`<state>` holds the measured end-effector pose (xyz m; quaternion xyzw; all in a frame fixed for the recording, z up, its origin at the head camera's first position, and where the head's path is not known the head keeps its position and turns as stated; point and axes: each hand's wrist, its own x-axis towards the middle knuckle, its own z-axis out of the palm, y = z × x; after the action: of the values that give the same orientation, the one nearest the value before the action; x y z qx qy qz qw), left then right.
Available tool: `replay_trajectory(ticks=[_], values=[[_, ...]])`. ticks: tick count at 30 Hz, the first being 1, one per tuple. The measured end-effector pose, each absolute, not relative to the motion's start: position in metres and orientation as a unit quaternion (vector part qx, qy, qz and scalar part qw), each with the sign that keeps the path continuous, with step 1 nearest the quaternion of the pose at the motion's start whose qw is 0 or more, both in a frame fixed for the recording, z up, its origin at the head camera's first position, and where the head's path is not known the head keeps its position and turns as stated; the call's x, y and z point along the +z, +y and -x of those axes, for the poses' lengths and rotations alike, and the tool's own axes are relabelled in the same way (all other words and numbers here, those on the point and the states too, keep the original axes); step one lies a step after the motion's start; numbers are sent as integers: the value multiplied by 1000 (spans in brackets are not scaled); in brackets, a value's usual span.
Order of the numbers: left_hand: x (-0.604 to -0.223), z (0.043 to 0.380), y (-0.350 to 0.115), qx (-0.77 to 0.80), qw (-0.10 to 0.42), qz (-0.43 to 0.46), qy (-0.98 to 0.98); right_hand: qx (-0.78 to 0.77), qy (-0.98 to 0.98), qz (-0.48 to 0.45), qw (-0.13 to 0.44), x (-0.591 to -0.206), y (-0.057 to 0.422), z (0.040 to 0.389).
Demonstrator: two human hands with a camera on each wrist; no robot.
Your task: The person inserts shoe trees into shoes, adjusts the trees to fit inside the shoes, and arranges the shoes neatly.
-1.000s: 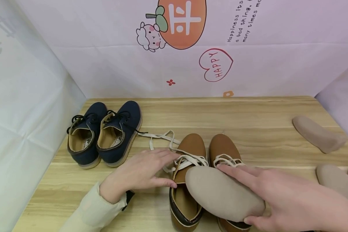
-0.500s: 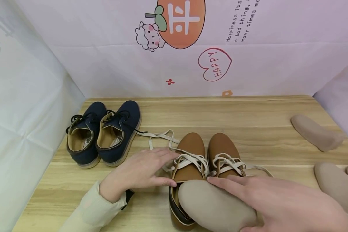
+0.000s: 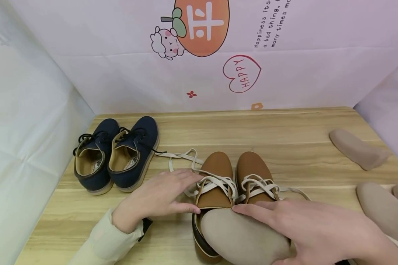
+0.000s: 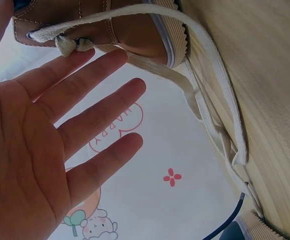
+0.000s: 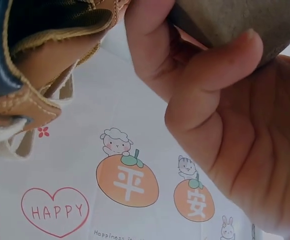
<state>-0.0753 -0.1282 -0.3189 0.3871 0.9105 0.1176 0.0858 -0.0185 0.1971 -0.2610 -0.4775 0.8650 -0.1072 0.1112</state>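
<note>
Two brown lace-up shoes stand side by side at the lower middle of the head view: the left brown shoe (image 3: 217, 164) and the right brown shoe (image 3: 252, 166). My right hand (image 3: 318, 226) grips a beige foot-shaped shoe tree (image 3: 242, 235). Its rounded toe lies over the opening of the left shoe, just behind the tongue. It hides the right shoe's rear part. Seen from the right wrist, thumb and fingers curl round the shoe tree (image 5: 244, 22). My left hand (image 3: 160, 193) has straight, spread fingers, with fingertips and thumb at the left shoe's outer side.
A pair of navy lace-up shoes (image 3: 144, 127) stands at the left of the wooden table (image 3: 282, 129). Loose white laces (image 3: 180, 155) trail between the pairs. Further beige shoe trees (image 3: 355, 147) lie at the right. A printed white cloth (image 3: 126, 73) stands behind.
My right hand has brought the shoe tree down and left, its toe now over the left brown shoe's opening. The left hand stays in place. The view has shifted slightly.
</note>
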Motion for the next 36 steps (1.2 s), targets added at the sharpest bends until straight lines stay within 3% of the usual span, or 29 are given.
replay_trajectory(ticks=[13,36], values=[[-321,75,-128,122,84,-389,909,-122,837,530,58,-263,190,25],[-319,74,-129,126,101,-374,913,-149,902,400,62,-259,162,13]])
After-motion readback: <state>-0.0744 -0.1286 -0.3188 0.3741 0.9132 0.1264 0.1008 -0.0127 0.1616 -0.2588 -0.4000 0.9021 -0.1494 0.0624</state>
